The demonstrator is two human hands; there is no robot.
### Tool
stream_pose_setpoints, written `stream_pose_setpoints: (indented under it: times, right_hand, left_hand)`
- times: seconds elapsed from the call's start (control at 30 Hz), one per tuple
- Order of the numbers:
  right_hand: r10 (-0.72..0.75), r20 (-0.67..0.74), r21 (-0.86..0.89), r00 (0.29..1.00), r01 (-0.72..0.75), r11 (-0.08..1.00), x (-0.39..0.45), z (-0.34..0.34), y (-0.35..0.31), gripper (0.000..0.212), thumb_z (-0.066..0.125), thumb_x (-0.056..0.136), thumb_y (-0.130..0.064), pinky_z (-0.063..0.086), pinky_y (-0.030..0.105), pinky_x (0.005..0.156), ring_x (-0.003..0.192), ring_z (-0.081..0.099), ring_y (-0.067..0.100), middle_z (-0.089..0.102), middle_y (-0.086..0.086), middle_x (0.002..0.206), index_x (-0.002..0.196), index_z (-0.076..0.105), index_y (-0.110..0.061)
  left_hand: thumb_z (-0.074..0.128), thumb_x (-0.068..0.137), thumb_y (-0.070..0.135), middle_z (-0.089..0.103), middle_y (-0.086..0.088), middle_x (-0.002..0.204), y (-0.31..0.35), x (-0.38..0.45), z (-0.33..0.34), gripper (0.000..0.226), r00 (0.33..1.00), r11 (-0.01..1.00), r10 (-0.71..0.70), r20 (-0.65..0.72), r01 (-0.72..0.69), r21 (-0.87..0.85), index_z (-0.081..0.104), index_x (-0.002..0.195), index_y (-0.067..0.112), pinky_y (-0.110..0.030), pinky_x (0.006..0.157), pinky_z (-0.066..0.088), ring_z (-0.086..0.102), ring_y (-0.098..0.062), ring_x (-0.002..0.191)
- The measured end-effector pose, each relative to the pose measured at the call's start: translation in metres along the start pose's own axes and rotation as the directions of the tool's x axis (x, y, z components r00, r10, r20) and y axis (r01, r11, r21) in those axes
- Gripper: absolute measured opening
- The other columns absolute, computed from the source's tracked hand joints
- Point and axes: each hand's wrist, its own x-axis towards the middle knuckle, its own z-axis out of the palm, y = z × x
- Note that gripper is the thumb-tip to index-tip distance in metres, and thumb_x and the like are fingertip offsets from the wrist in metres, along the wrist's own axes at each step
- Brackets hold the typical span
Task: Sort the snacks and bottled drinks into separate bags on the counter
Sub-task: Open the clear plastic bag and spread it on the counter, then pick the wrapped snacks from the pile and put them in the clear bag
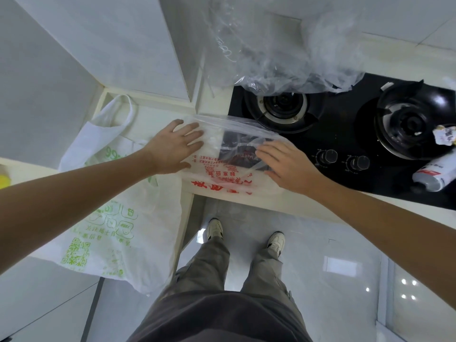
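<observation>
Both your hands lie flat, fingers spread: left hand [172,149] at nine o'clock and right hand [286,166] at three on the red-printed plastic bag [217,178] at the counter's [283,201] corner. Smooth outward, find its mouth before fetching the bottle [435,172].

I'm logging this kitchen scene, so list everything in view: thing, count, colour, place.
red-print bag: 1, translucent with red print, flat on the counter edge under both hands
dark packet: 1, dark, inside the red-print bag
green-print bag: 1, white with green print, draped over the counter at left
clear plastic: crumpled heap, clear, behind the hob
hob: 1, black, two burners, two knobs
bottle: 1, white with red label, lying at the hob's right
wrapper: 1, white and yellow, above the bottle
left hand: flat on the red-print bag
right hand: flat on the red-print bag
</observation>
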Motion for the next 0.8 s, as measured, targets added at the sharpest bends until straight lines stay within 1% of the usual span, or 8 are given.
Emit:
stream_pose_setpoints:
  times: [0.03, 0.1, 0.2, 0.27, 0.4, 0.53, 0.7, 0.8]
  right_hand:
    - [0.022, -0.046, -0.025, 0.999, -0.023, 0.999, 0.000, 0.000, -0.001, 0.064, 0.068, 0.096, -0.039, 0.031, 0.047, 0.123, 0.144, 0.044, 0.031, 0.054, 0.013, 0.151, 0.148, 0.052, -0.005]
    - [0.080, -0.080, -0.012, 0.994, -0.081, 0.997, -0.002, -0.001, -0.004, 0.068, 0.068, 0.095, -0.043, 0.029, 0.047, 0.124, 0.144, 0.044, 0.032, 0.054, 0.015, 0.150, 0.148, 0.051, -0.003]
    - [0.115, -0.077, 0.063, 0.990, -0.110, 0.992, -0.010, -0.004, -0.011, 0.070, 0.056, 0.100, -0.052, 0.027, 0.048, 0.125, 0.146, 0.041, 0.030, 0.049, 0.014, 0.155, 0.152, 0.046, -0.006]
    - [0.166, -0.094, 0.115, 0.982, -0.155, 0.981, -0.015, -0.011, -0.018, 0.071, 0.050, 0.101, -0.056, 0.024, 0.048, 0.126, 0.148, 0.038, 0.028, 0.046, 0.011, 0.157, 0.153, 0.044, -0.007]
    - [0.304, -0.108, 0.169, 0.947, -0.284, 0.944, -0.035, -0.027, -0.027, 0.077, 0.046, 0.098, -0.060, 0.016, 0.047, 0.129, 0.151, 0.034, 0.024, 0.043, 0.006, 0.160, 0.156, 0.040, -0.011]
    - [0.402, -0.094, 0.180, 0.911, -0.382, 0.907, -0.072, -0.035, -0.026, 0.079, 0.045, 0.098, -0.060, 0.015, 0.048, 0.129, 0.154, 0.028, 0.024, 0.037, 0.005, 0.164, 0.160, 0.032, -0.013]
    - [0.532, -0.143, 0.222, 0.834, -0.497, 0.839, -0.148, -0.049, -0.006, 0.078, 0.043, 0.099, -0.058, 0.014, 0.048, 0.129, 0.155, 0.027, 0.026, 0.035, 0.007, 0.166, 0.162, 0.030, -0.013]
    - [0.599, -0.163, 0.253, 0.784, -0.554, 0.793, -0.207, -0.053, 0.011, 0.077, 0.045, 0.100, -0.056, 0.013, 0.047, 0.130, 0.156, 0.026, 0.025, 0.034, 0.007, 0.166, 0.162, 0.029, -0.013]
  left_hand:
    - [0.054, 0.093, 0.064, 0.034, -0.007, 0.164, -0.001, -0.003, -0.002, 0.072, 1.000, 1.000, -0.014, -0.016, 0.013, -0.013, 0.047, 0.151, 0.022, -0.050, 0.122, 0.017, 0.023, -0.031, 0.154]
    - [0.046, 0.094, 0.068, 0.038, -0.008, 0.162, 0.000, -0.008, -0.004, 0.073, 0.999, 0.998, -0.043, -0.029, 0.042, -0.051, 0.049, 0.150, 0.023, -0.051, 0.122, 0.018, 0.027, -0.031, 0.152]
    - [0.031, 0.094, 0.073, 0.039, -0.010, 0.161, 0.004, -0.013, -0.010, 0.079, 0.995, 0.985, -0.087, -0.056, 0.078, -0.153, 0.044, 0.154, 0.023, -0.052, 0.122, 0.019, 0.030, -0.032, 0.151]
    - [0.026, 0.094, 0.074, 0.038, -0.012, 0.162, 0.009, -0.015, -0.021, 0.082, 0.988, 0.966, -0.122, -0.090, 0.097, -0.239, 0.040, 0.156, 0.022, -0.052, 0.122, 0.022, 0.031, -0.033, 0.150]
    - [0.024, 0.095, 0.076, 0.034, -0.012, 0.164, 0.029, -0.012, -0.053, 0.084, 0.974, 0.951, -0.167, -0.156, 0.117, -0.287, 0.033, 0.159, 0.024, -0.052, 0.123, 0.024, 0.029, -0.033, 0.152]
    - [0.027, 0.096, 0.075, 0.039, -0.012, 0.161, 0.052, 0.006, -0.096, 0.081, 0.956, 0.950, -0.171, -0.241, 0.094, -0.299, 0.040, 0.155, 0.021, -0.054, 0.119, 0.029, 0.032, -0.034, 0.150]
    - [0.031, 0.096, 0.073, 0.040, -0.012, 0.160, 0.102, 0.047, -0.157, 0.078, 0.939, 0.948, -0.138, -0.314, 0.034, -0.316, 0.039, 0.157, 0.025, -0.053, 0.119, 0.029, 0.032, -0.033, 0.150]
    - [0.027, 0.097, 0.073, 0.039, -0.010, 0.161, 0.147, 0.078, -0.197, 0.079, 0.939, 0.954, -0.115, -0.325, 0.013, -0.299, 0.037, 0.158, 0.025, -0.051, 0.119, 0.029, 0.031, -0.031, 0.151]
